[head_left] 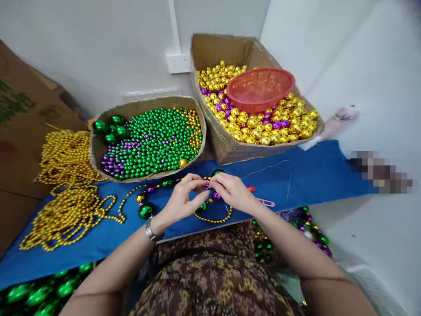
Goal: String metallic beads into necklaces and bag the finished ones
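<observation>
Over the blue cloth, my left hand and my right hand meet with fingertips pinched together. Between them is the thin thread of a bead strand, partly hidden by the fingers. Gold, purple and green beads of the strand run out to the left, ending near a large green bead. Below my hands curves a loop of small gold beads. A purple bead shows just under my right fingers.
Behind stand a carton of small green, purple and gold beads and a taller carton of larger gold ones, a red basket on top. Gold bead chains pile up at left. A pink looped item lies right of my hands.
</observation>
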{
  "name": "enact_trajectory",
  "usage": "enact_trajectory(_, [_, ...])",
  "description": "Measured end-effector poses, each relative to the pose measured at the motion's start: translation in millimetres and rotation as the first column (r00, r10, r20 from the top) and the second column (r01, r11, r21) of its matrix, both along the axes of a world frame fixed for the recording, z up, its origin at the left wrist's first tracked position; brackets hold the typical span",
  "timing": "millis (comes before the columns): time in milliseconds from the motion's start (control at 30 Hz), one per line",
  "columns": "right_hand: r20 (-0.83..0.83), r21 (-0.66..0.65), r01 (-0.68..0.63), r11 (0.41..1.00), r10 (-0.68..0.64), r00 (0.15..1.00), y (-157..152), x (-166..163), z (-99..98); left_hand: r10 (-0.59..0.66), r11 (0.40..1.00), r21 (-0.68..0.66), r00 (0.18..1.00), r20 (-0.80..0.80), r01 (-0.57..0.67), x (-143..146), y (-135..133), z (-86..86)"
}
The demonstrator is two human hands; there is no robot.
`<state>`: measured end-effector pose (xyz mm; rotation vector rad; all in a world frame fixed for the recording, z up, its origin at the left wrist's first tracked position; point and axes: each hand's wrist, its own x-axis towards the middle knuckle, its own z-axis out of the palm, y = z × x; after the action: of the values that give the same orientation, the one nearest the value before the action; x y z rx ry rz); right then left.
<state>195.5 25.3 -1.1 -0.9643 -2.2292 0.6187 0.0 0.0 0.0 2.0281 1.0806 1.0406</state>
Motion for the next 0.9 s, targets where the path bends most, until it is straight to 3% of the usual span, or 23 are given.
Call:
enact_trajectory(100, [0.018, 0.021, 0.001, 1.000, -0.002, 1.000, -1, -3, 3.9, 0.044, 0.998, -0.034, 0.999, 0.017, -0.044, 2, 3, -2.6])
enact_trajectory(200, [0.014, 0.012, 0.015, 1.000, -0.015, 1.000, 0, 9, 5.8, 0.061, 0.973, -0.229, 0.969, 0.240, -0.005, -5, 4, -4.4])
enact_trajectory(267, [-0.038, -0.031, 0.063, 0.998, -0.064, 0.997, 1, 22, 2.4, 0.108, 0.923, -0.377, 0.881, 0.461, 0.084, -13, 4, -5.9])
enact_trajectory(333, [-0.194, -0.185, 0.109, 0.977, -0.145, 0.970, -1, 31, -6.1, 0.173, 0.869, -0.458, 0.754, 0.634, 0.186, -19, 4, -8.0])
enact_trajectory(400, [-0.448, -0.439, 0.023, 0.898, -0.240, 0.861, -5, 31, -17.7, 0.209, 0.829, -0.485, 0.650, 0.731, 0.279, -19, 3, -10.5])
enact_trajectory(467, [-0.677, -0.604, -0.216, 0.767, -0.351, 0.647, -10, 22, -28.5, 0.206, 0.810, -0.470, 0.580, 0.788, 0.351, -13, 3, -12.9])
enact_trajectory(533, [-0.785, -0.614, -0.441, 0.654, -0.453, 0.423, -14, 9, -35.3, 0.193, 0.806, -0.438, 0.524, 0.830, 0.397, -3, 4, -14.7])
enact_trajectory(633, [-0.804, -0.555, -0.612, 0.564, -0.553, 0.219, -14, -3, -37.3, 0.216, 0.803, -0.415, 0.439, 0.872, 0.428, 10, 8, -14.8])
enact_trajectory(767, [-0.797, -0.491, -0.680, 0.544, -0.596, 0.099, -11, -1, -34.0, 0.294, 0.809, -0.435, 0.369, 0.882, 0.396, 17, 13, -10.8])
enact_trajectory(900, [-0.796, -0.534, -0.607, 0.589, -0.593, 0.124, -11, 2, -38.2, 0.354, 0.829, -0.476, 0.384, 0.853, 0.294, 14, 14, -14.8])
